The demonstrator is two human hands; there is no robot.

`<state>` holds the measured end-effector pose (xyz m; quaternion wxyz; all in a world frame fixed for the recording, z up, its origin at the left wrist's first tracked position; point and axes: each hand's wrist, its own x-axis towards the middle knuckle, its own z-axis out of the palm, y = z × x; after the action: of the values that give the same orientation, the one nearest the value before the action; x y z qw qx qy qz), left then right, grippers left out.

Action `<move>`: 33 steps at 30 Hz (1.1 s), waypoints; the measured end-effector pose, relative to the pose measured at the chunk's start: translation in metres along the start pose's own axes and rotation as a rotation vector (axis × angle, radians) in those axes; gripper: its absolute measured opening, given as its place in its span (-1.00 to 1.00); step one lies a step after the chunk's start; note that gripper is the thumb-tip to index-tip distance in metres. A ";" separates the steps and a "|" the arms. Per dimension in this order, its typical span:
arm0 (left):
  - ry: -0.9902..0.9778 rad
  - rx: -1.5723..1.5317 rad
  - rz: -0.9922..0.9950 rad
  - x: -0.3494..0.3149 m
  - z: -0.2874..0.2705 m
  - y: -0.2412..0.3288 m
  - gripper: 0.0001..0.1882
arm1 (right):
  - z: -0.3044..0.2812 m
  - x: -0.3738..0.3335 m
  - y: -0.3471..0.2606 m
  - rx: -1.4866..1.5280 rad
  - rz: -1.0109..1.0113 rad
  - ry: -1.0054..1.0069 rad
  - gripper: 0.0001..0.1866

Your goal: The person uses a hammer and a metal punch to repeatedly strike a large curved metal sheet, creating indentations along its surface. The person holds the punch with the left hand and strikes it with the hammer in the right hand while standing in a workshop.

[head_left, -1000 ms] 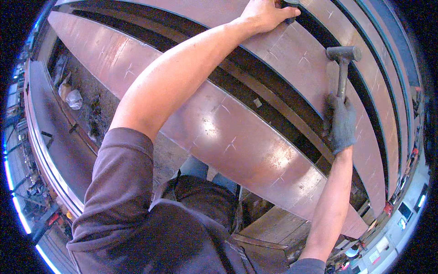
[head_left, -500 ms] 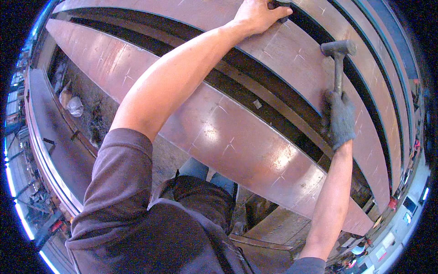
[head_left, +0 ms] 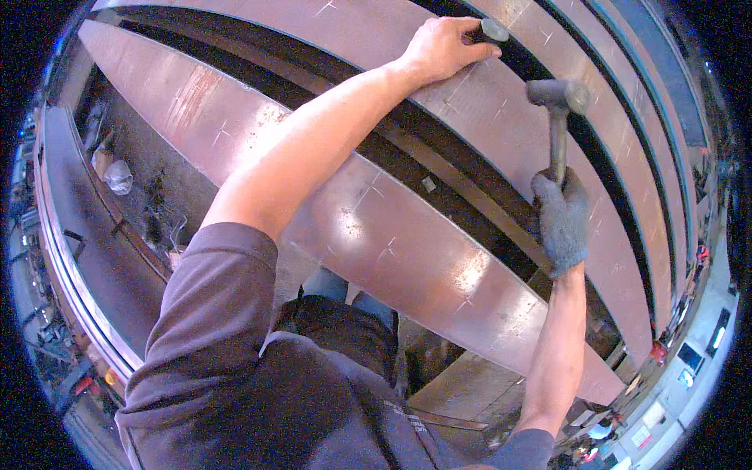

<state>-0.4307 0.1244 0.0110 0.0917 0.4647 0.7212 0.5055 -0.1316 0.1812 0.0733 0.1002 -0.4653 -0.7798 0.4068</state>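
Observation:
My bare left hand rests over a long curved steel plate, its fingers closed around a short dark metal tool with a round, flat top. The tool's lower end is hidden, so its exact kind is unclear. In a grey glove, my right hand grips the handle of a hammer. The hammer's head is raised to the right of the left hand, apart from the round top. White cross-shaped marks show on the plates.
A nearer curved plate lies between my body and the work. More curved plates run along the right, with dark gaps between them. A dark plate stands at the left, beside a crumpled clear plastic piece.
The hammer and my right hand have shifted left, toward the left hand. The view has tilted a little, so the left hand and its tool appear lower.

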 end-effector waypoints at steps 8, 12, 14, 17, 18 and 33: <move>-0.026 -0.075 -0.038 -0.004 0.004 0.002 -0.47 | -0.150 0.034 -0.151 0.782 -0.318 -0.365 -0.69; -0.042 0.099 0.006 -0.003 0.006 0.007 -0.54 | -0.089 0.026 -0.123 0.351 -0.184 -0.096 -0.77; -0.027 0.086 -0.029 -0.003 -0.002 -0.002 -0.51 | -0.028 0.023 -0.089 0.101 -0.017 -0.135 -0.81; 0.019 0.035 -0.046 0.007 0.010 -0.011 -0.48 | -0.002 0.030 -0.051 0.139 0.094 -0.136 -0.85; 0.027 0.026 -0.051 0.002 0.018 -0.002 -0.48 | 0.002 0.028 -0.032 0.202 0.180 -0.120 -0.84; 0.268 -0.355 -0.297 -0.010 -0.144 -0.008 -0.64 | 0.037 0.022 -0.013 0.464 0.357 -0.062 -0.78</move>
<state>-0.5164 0.0241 0.0691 0.1488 0.2592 0.6872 0.6621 -0.1720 0.1755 0.0543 0.1071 -0.5471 -0.5744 0.5994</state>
